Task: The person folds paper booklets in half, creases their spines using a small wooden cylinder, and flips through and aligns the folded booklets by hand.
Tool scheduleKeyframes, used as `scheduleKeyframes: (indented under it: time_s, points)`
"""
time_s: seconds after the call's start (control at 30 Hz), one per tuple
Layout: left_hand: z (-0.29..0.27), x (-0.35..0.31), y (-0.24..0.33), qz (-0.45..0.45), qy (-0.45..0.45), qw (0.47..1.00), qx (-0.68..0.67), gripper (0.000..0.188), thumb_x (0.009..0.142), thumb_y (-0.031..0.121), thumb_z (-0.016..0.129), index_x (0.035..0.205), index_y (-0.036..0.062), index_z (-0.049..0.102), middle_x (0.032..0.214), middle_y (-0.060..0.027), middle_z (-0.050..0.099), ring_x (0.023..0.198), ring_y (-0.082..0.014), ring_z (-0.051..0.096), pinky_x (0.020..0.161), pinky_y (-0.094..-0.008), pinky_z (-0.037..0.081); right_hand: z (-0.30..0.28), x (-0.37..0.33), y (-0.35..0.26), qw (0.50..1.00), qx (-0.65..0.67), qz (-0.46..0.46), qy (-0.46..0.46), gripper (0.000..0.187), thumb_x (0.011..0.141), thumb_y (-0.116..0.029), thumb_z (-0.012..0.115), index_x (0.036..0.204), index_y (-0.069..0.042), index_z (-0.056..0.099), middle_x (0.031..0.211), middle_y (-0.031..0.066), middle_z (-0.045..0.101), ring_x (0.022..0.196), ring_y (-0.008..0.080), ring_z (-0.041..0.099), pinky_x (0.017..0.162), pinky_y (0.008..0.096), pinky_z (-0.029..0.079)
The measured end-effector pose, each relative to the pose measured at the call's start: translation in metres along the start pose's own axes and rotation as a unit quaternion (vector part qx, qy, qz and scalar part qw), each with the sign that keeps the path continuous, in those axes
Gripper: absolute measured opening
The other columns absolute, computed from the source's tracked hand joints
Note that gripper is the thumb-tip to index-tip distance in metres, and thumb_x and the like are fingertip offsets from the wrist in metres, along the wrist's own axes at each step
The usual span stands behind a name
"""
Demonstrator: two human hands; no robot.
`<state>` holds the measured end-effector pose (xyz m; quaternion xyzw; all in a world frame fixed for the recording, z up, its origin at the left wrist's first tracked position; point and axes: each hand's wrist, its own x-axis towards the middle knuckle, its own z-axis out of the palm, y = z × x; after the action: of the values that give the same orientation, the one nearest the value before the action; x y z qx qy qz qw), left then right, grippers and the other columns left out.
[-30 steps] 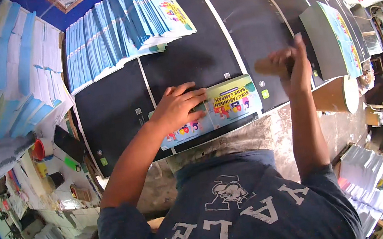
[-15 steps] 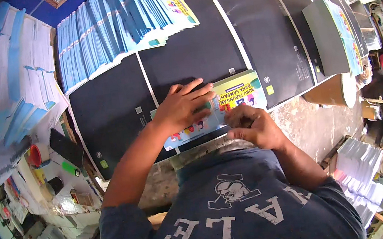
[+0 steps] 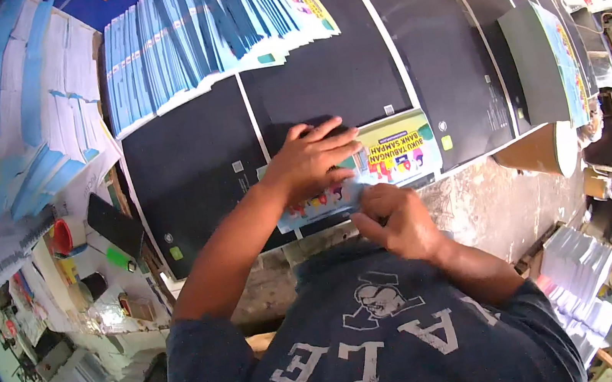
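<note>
"Head view is looking down on both hands; what are they gripping?"

"Nothing that I'm seeing in the left hand (image 3: 315, 159): it's lying palm down, fingers spreading wide over the middle of the printed cover (image 3: 399, 149), which is resting along the near edge of the black table surface (image 3: 323, 84). The right hand (image 3: 401, 221) is curling narrow at the cover's near edge. Its fingertips are blurring, so I'm not able to tell whether it's holding anything."

"What's changing?"

"That right hand is working in close now; a second ago it was hovering well right of the cover. The left hand is staying put on it. So I'm judging that one hand is steadying the cover while the other is working its edge."

"And the count?"

"I'm counting two hands and, as far as I'm making out, one cover beneath them. Beyond the cover, toward the left, one row of blue-edged booklets (image 3: 200, 35) is leaning, too tightly packed for counting. Right of the cover, one grey-sided stack (image 3: 536, 68) is standing, with one tan cylinder (image 3: 527, 154) showing past the table edge. Well left of the cover, one dark slab (image 3: 115, 224) and one red round thing (image 3: 62, 237) are sitting."
</note>
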<state>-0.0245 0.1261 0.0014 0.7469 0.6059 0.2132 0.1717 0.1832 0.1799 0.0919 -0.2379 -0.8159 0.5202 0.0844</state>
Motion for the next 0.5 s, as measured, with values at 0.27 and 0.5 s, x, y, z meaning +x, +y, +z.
scheduleKeyframes:
  time_s: [0.27, 0.5]
  points:
    - [0.004, -0.006, 0.003, 0.039, 0.048, 0.998, 0.006, 0.047, 0.091, 0.044, 0.060, 0.129, 0.0170, 0.062, 0.143, 0.0006, 0.054, 0.137, -0.0220, 0.044, 0.104, -0.0471, 0.034, 0.027, 0.004, -0.011, 0.992, -0.041, -0.118, -0.011, 0.025, 0.073, -0.007, 0.074, 0.058, -0.002, 0.055, 0.063, 0.0132, 0.056, 0.066, 0.0332, 0.056, 0.062, 0.0431, 0.046]
    - [0.006, -0.013, 0.001, 0.015, 0.040, 0.999, -0.001, 0.042, 0.092, 0.043, 0.061, 0.126, 0.0182, 0.065, 0.143, 0.0001, 0.054, 0.137, -0.0219, 0.043, 0.106, -0.0479, 0.034, 0.036, 0.004, -0.045, 0.983, 0.001, -0.178, -0.048, 0.024, 0.074, -0.003, 0.072, 0.060, -0.002, 0.052, 0.067, 0.0126, 0.053, 0.073, 0.0337, 0.057, 0.076, 0.0440, 0.048]
